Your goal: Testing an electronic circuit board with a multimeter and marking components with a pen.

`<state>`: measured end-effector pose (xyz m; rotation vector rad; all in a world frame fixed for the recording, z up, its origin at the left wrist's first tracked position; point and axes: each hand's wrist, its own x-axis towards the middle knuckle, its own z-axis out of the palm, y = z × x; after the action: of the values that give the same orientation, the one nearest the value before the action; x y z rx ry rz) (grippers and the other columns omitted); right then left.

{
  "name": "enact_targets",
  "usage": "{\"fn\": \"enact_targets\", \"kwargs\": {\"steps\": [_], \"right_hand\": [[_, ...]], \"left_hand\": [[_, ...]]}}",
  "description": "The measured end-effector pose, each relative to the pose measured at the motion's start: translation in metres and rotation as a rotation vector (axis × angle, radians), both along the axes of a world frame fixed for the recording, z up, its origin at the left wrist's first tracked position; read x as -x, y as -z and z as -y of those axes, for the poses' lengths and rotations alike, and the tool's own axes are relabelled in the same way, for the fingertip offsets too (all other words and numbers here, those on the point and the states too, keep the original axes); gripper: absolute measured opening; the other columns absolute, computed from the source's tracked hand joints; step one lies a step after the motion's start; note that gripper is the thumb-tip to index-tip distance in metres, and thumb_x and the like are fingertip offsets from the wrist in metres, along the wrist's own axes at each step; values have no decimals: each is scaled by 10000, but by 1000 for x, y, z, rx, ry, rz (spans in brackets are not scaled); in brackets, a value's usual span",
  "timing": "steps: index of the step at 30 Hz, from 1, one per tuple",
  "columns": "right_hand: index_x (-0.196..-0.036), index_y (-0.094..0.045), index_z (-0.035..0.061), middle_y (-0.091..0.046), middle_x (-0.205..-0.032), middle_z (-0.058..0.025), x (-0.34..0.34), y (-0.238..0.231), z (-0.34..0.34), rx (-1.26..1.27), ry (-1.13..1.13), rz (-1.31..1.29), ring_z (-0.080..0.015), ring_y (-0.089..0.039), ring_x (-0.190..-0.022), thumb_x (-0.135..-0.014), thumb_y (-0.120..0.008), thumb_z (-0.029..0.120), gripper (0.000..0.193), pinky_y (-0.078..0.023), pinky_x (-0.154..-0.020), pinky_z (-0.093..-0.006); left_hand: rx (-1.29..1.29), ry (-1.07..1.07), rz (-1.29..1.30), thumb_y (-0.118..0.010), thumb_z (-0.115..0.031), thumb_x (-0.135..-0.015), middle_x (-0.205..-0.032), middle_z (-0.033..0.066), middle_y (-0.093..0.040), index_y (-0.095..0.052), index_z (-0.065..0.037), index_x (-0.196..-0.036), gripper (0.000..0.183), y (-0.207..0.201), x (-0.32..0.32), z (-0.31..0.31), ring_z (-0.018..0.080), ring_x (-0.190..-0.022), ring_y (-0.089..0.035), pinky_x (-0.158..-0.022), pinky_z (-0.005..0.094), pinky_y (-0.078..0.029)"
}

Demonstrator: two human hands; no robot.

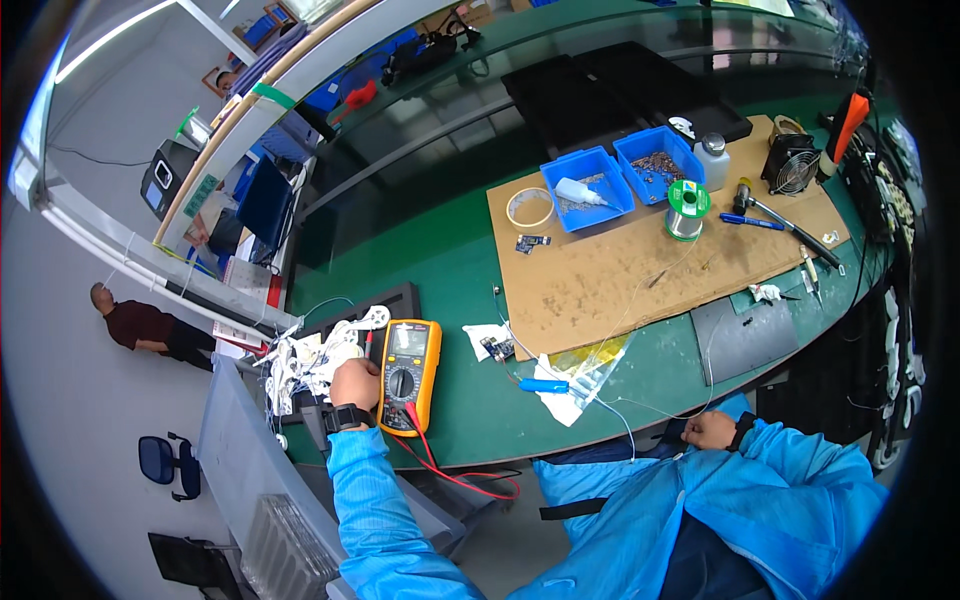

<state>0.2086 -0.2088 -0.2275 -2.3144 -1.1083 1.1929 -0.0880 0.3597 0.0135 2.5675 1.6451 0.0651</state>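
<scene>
My left hand (355, 385), with a dark watch at its wrist, is closed over the edge of a black tray (403, 299) heaped with white cabled parts (318, 360). What its fingers hold, if anything, is hidden; a slim red piece (368, 343) shows just beyond them. Right beside it lies a yellow-orange multimeter (409, 375) with red leads (430, 460) looping over the table edge. My right hand (710, 430) rests low at the front edge by my lap, fingers curled, contents not visible. Between the hands lie a blue cylindrical cell (543, 386) with wires and a small circuit board (497, 348).
A cardboard sheet (600, 290) bears a tape roll (530, 208), two blue bins (588, 190), a solder spool (687, 210), a bottle (712, 160), a hammer (790, 228) and a small fan (795, 170). A grey plate (745, 340) lies right. A person (140, 322) stands far left.
</scene>
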Motion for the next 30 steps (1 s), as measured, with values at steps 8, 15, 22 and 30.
{"fn": "enact_targets", "kwargs": {"steps": [8,15,22,30], "right_hand": [[-963,-778,108,-757,-851,-159,2,10,8,2,49,-9,-351,-735,-800,-896,-697,401,312,-582,-745,-468],[-966,-781,128,-752,-832,-159,4,2,-3,24,-19,22,-363,-731,-785,-901,-683,393,290,-581,-732,-479],[-965,-776,129,-756,-842,-149,7,4,5,-56,7,40,-358,-734,-802,-895,-670,374,277,-587,-754,-482],[-974,-784,142,-756,-859,-147,10,0,-6,-18,-52,63,-370,-732,-818,-881,-645,398,306,-585,-771,-492]], "left_hand": [[-71,-87,-78,-878,-288,-745,-906,215,-741,-729,-11,-902,351,-27,3,9,398,-864,-721,-758,482,-564],[-204,-89,97,-802,-261,-834,-981,209,-705,-687,-5,-1020,337,3,9,7,415,-923,-688,-814,500,-547],[2,15,270,-739,-492,-886,-1147,263,-666,-598,69,-1304,714,-33,-34,67,417,-1033,-670,-892,478,-534],[-58,50,130,-899,-409,-679,-1235,259,-640,-426,28,-1487,1033,-20,-45,93,414,-1110,-660,-952,477,-543]]}}
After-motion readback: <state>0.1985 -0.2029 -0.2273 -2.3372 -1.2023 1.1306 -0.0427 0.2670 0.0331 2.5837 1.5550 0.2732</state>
